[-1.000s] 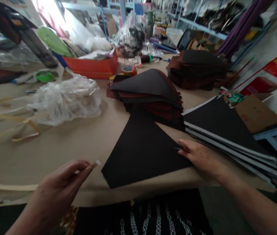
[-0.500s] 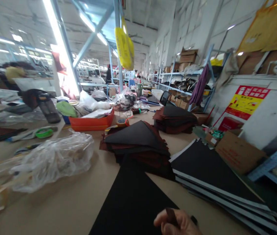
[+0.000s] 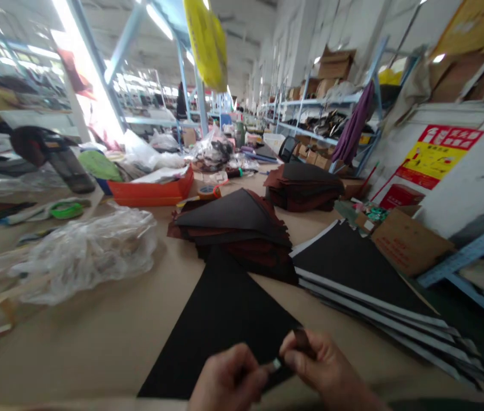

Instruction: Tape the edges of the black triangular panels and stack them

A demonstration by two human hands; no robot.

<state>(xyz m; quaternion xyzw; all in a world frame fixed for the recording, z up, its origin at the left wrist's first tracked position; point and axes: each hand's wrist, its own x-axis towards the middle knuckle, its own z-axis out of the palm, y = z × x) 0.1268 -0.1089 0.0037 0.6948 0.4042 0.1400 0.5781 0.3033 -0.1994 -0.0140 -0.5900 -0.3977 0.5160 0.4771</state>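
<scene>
Low in the view, my right hand (image 3: 327,362) pinches a small dark brown strip (image 3: 303,341) between thumb and fingers. Close by on its left, my left hand (image 3: 231,377) is closed, fingertips pressed around a small item with a pale tip (image 3: 275,365). That item points at the right fingertips and is too blurred to name. Both hands are over a black triangular sheet (image 3: 229,308) lying flat on the table. The sheet's far point touches a stack of dark brown and black cut pieces (image 3: 233,214).
A stack of black sheets with pale edges (image 3: 357,265) lies to the right. On the left are a crumpled clear plastic bag (image 3: 92,251), a green tape roll (image 3: 66,210) and an orange tray (image 3: 152,193). Another brown stack (image 3: 304,185) sits farther back.
My left hand has come into view beside the right, bringing a small pale-tipped item to its fingertips. The right hand still holds the brown strip. The camera has tilted down.
</scene>
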